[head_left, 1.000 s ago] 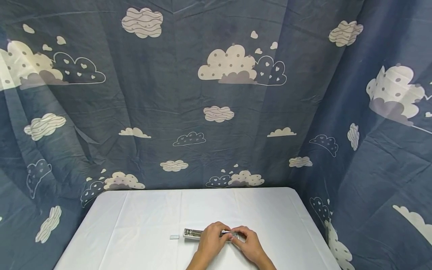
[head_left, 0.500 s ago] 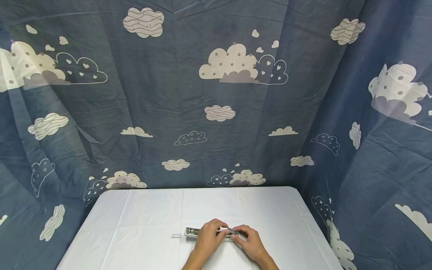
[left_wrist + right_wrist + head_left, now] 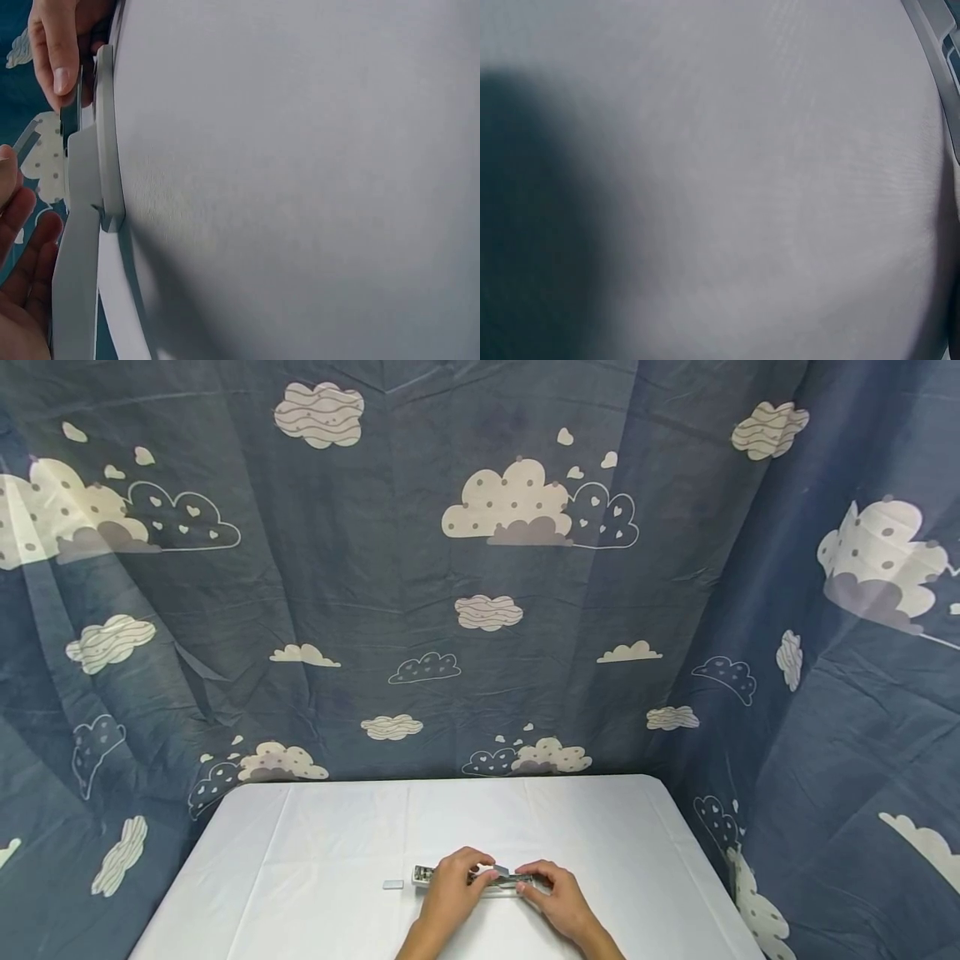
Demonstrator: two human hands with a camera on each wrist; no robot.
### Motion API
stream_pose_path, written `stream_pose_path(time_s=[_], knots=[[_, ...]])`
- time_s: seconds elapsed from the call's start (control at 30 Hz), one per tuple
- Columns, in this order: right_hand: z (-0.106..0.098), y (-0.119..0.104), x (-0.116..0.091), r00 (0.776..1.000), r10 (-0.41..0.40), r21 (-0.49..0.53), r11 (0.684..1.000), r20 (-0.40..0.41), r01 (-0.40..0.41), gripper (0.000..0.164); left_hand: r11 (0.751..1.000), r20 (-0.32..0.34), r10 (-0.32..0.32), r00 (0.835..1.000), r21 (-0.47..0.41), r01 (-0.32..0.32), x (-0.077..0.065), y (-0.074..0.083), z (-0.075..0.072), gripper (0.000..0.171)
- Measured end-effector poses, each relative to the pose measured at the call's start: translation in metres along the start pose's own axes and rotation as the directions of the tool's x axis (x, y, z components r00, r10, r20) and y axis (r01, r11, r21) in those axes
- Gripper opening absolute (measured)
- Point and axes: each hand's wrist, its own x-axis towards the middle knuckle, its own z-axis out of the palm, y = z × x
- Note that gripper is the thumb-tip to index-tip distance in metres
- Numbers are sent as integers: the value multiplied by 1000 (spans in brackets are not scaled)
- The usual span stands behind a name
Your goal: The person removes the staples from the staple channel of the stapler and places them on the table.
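A light grey stapler (image 3: 422, 876) lies opened out on the white table, its middle partly behind my left hand. Between the thumb and index finger of my left hand (image 3: 448, 890) is a small grey strip of staples (image 3: 501, 870), held tilted just above the stapler. My right hand (image 3: 559, 900) grips the stapler's right end with thumb and fingers. In the left wrist view the staple strip (image 3: 27, 141) sticks out from the left fingertips, apart from the stapler (image 3: 84, 169). Only an edge of the stapler (image 3: 934, 45) shows in the right wrist view.
Another small grey staple strip (image 3: 393, 885) lies on the white table (image 3: 315, 852), left of the stapler. A dark blue curtain (image 3: 420, 568) with cloud prints hangs behind the table and along its sides.
My left hand has drawn a little left and lifted from the stapler's right part, bringing the staple strip into plain sight. The right hand has stayed at the stapler's right end.
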Motion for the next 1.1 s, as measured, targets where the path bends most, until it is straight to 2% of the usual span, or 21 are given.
stream_pose_path(time_s=[0.27,0.47,0.73,0.9,1.1], knots=[[-1,-3,-1,1000,-12,21,1000,15,12,25,1000,8,-15,1000,-12,15,-1,-3,-9,14],[0,-1,-2,998,-68,38,997,-15,69,23,999,22,-13,1000,-35,14,1,-4,-19,16],[1,-2,-1,1000,-15,31,999,-18,15,23,1000,-38,14,999,-11,-14,2,-6,-38,16],[1,-3,-1,999,-28,15,999,-24,29,24,1000,-64,19,998,-24,-20,2,-9,-50,17],[0,-3,-1,999,-46,3,999,-9,46,24,999,-83,-25,996,-40,22,0,-14,-65,17]])
